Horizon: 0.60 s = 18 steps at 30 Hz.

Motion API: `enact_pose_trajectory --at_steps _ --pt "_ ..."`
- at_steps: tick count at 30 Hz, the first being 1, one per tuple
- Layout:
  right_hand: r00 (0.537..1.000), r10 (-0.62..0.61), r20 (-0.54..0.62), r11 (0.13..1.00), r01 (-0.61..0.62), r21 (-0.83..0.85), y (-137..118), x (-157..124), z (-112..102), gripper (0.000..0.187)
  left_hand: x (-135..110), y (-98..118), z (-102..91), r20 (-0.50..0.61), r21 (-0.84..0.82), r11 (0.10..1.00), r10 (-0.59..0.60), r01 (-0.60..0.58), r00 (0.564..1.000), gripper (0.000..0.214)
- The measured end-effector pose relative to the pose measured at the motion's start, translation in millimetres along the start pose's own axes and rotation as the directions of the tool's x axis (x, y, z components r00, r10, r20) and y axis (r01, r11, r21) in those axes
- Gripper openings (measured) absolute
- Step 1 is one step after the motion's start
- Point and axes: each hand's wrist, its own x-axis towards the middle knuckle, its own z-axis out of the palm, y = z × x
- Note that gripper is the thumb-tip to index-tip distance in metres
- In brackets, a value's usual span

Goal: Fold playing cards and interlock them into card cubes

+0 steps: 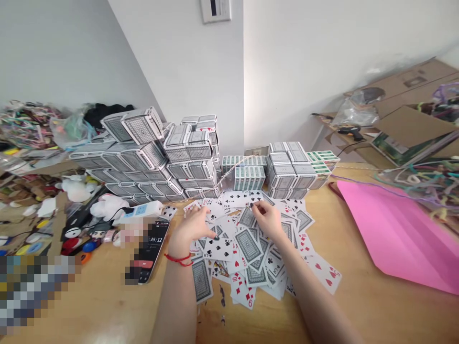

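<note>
A heap of loose playing cards (251, 253) lies on the wooden table (107, 306), some face up, some face down. My left hand (191, 228), with a red string at the wrist, rests curled on the far left of the heap with its fingertips on a card. My right hand (266, 217) is at the far middle of the heap, its thumb and fingers pinched on the edge of a card (244, 197). A row of face-up cards runs between the two hands.
Stacks of boxed card decks (150, 157) stand behind the heap, with more decks (294, 169) to the right. A phone (150, 251) lies at left beside plush toys (107, 205). A pink sheet (398, 234) lies at right, with cardboard boxes (412, 124) behind it.
</note>
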Motion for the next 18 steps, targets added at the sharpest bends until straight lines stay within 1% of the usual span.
enact_pose_trajectory --at_steps 1,2,4,8,10,12,15,18 --pt "1.0 -0.003 0.01 1.0 0.003 0.004 -0.2 -0.4 0.7 0.023 -1.1 5.3 2.1 0.079 0.018 1.0 -0.007 0.005 0.997 0.071" --pt "1.0 -0.005 0.018 1.0 0.005 0.007 -0.1 -0.5 1.4 0.024 -2.5 11.9 4.2 0.134 0.033 0.999 0.006 -0.011 0.991 0.075" --pt "1.0 -0.009 0.027 1.0 0.009 0.012 0.6 -0.5 2.5 0.024 -5.1 27.5 8.4 0.181 0.067 0.995 0.058 -0.071 0.982 0.08" --pt "1.0 -0.015 0.027 1.0 0.015 0.017 2.5 0.3 3.3 0.025 -3.6 56.5 19.7 0.245 0.161 0.981 0.065 -0.107 0.967 0.083" --pt "1.0 -0.017 0.026 1.0 0.016 0.021 2.6 0.6 2.9 0.026 0.9 62.6 26.0 0.243 0.184 0.978 0.05 -0.097 0.969 0.085" --pt "1.0 -0.015 0.025 1.0 0.015 0.026 2.1 0.8 2.3 0.027 6.0 61.7 30.8 0.22 0.149 0.982 0.078 -0.113 0.972 0.078" --pt "1.0 -0.009 0.023 0.999 0.008 0.037 1.5 0.6 1.7 0.027 12.2 53.6 33.6 0.166 0.044 0.983 0.17 -0.18 0.971 0.053" --pt "1.0 0.002 0.023 0.999 -0.003 0.052 1.5 0.3 1.6 0.027 15.5 46.7 32.0 0.097 -0.012 0.976 0.219 -0.219 0.971 0.031"
